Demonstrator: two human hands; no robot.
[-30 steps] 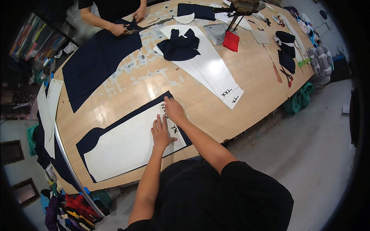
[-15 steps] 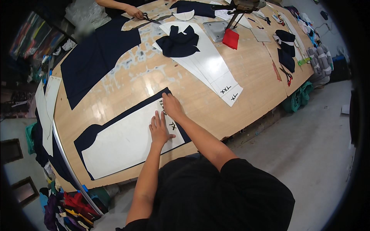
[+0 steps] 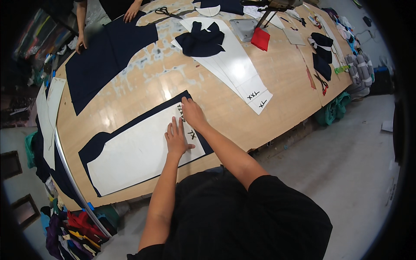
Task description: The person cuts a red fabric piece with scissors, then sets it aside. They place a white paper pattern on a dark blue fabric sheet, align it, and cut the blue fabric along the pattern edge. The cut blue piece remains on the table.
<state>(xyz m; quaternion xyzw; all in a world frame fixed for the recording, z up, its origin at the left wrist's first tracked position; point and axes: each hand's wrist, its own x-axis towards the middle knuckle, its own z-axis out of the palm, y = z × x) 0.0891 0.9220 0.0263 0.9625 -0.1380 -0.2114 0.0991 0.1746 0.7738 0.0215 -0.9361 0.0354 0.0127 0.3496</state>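
A long white pattern piece point(image 3: 134, 160) lies on navy fabric point(image 3: 93, 147) near the table's front edge, the fabric showing along its far and left sides and at its right end. My left hand point(image 3: 175, 138) rests flat on the pattern near its right end, fingers spread. Beyond it, my right hand point(image 3: 193, 114) is at the pattern's far right corner, its fingers drawn together against the edge. Whatever those fingers may hold is hidden.
Across the wooden table point(image 3: 143, 104), a co-worker's hands touch a larger navy piece point(image 3: 112, 56). Black scissors point(image 3: 167, 13) lie nearby. White patterns point(image 3: 234, 73) bear a crumpled navy piece point(image 3: 200, 41). A cloth-cutting machine's base point(image 3: 242, 29), red cloth point(image 3: 260, 39) and red-handled scissors point(image 3: 323, 84) are farther right.
The co-worker has let go of the black scissors and now has both hands at the larger navy piece. My hands keep nearly the same places on the pattern; the whole view has shifted slightly.
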